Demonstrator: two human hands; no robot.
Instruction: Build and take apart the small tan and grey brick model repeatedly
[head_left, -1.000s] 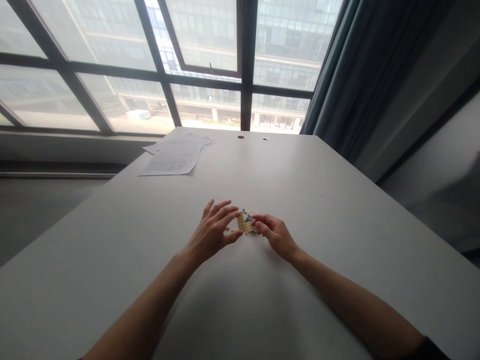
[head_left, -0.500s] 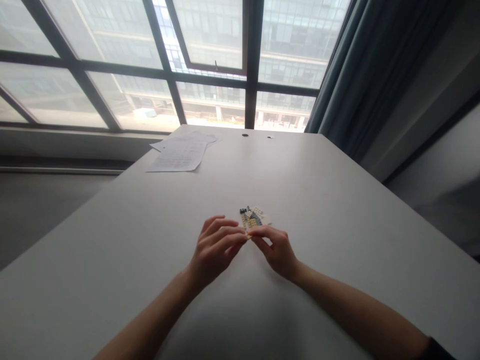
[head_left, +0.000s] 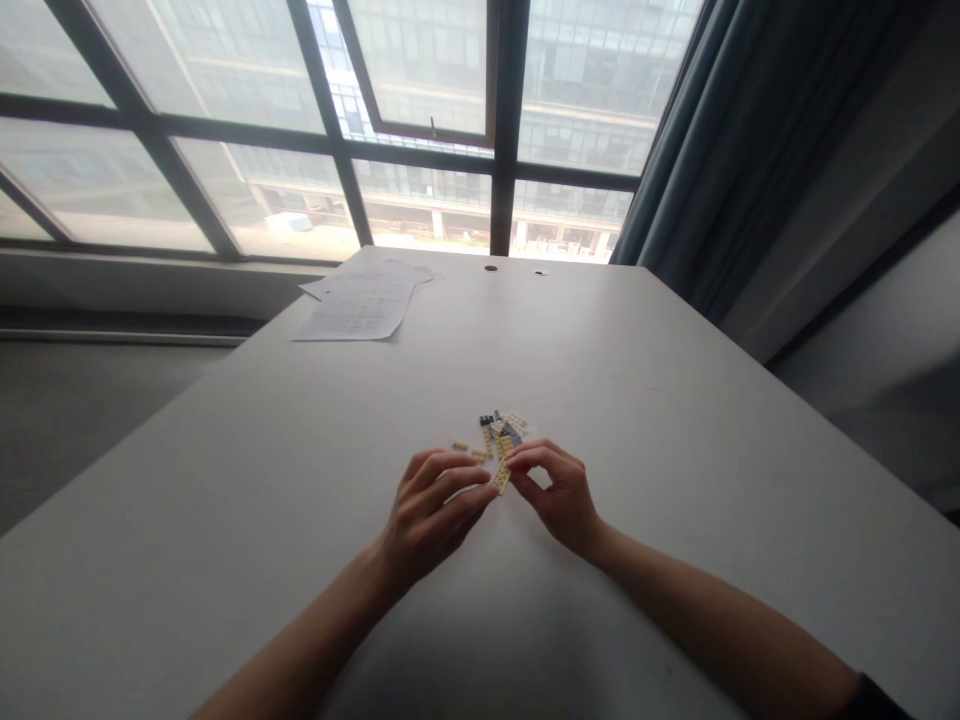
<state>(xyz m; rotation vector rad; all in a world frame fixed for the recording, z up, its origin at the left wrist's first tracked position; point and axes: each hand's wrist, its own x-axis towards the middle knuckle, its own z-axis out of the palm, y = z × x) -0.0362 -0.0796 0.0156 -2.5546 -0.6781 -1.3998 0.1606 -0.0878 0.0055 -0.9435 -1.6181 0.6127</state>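
A tan studded toy-brick plate (head_left: pixel 502 477) is held up between my two hands, tilted so its studs face me. My left hand (head_left: pixel 435 503) grips its lower end at the fingertips, the other fingers loosely curled. On the upper end, my right hand (head_left: pixel 559 497) pinches with thumb and index finger. Just beyond lies a small pile of loose building bricks: white plates (head_left: pixel 514 423), a dark piece (head_left: pixel 486 420), grey pieces (head_left: pixel 513 434) and tan ones. A small tan brick (head_left: pixel 460 445) rests apart, left of the pile, near my left fingers.
The white table (head_left: pixel 600 370) stretches to the window (head_left: pixel 427 210). Several printed sheets of paper (head_left: pixel 352 308) lie at its far left. Two round holes sit near the far edge. A dark blue curtain (head_left: pixel 697 160) hangs at the right.
The tan plate has turned so its studded face now shows. My left hand has dropped slightly, uncovering small tan bricks beside the pile. My right fingers have shifted up a little.
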